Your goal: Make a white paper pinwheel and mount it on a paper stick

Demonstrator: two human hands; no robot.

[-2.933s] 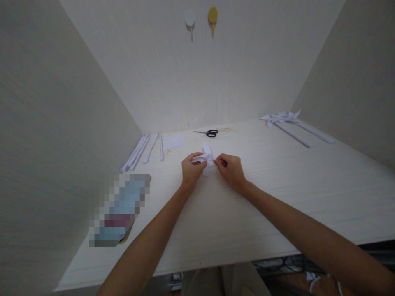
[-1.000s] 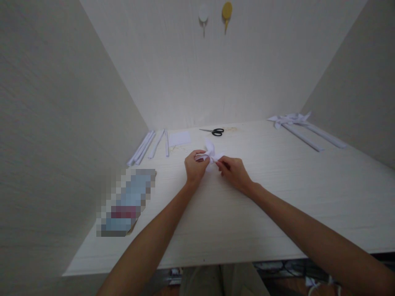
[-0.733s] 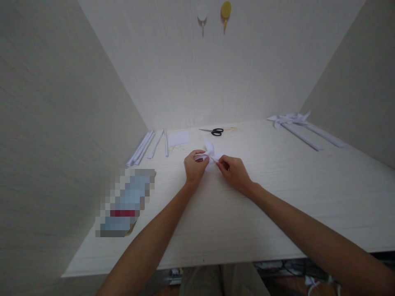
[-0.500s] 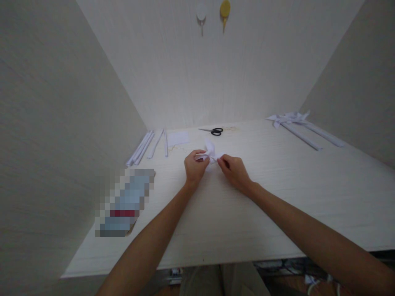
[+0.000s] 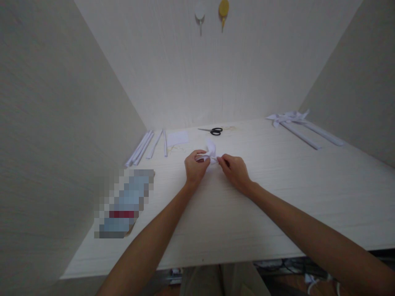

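Observation:
Curled white paper (image 5: 211, 147), folded into petal-like flaps, stands up between my hands over the middle of the table. My left hand (image 5: 195, 169) has thumb and fingers closed around its left side, pinching it near the base. At the paper's right side my right hand (image 5: 234, 169) is closed in a pinch. A thin pale strand seems to run from the paper's base to those fingertips, too small to make out surely. Behind the paper lie scissors (image 5: 216, 131) with black handles, blades pointing left.
Rolled white paper sticks (image 5: 140, 148) lie at the left, beside a flat paper piece (image 5: 178, 138) and thin yellowish loops (image 5: 176, 148). A blurred-out phone-like object (image 5: 129, 201) is nearer. Finished-looking paper flowers (image 5: 288, 118) on sticks rest at back right. Walls enclose three sides.
The right fingertips have drawn slightly away from the paper, and a thin strand shows between them. The left hand keeps its hold on the paper.

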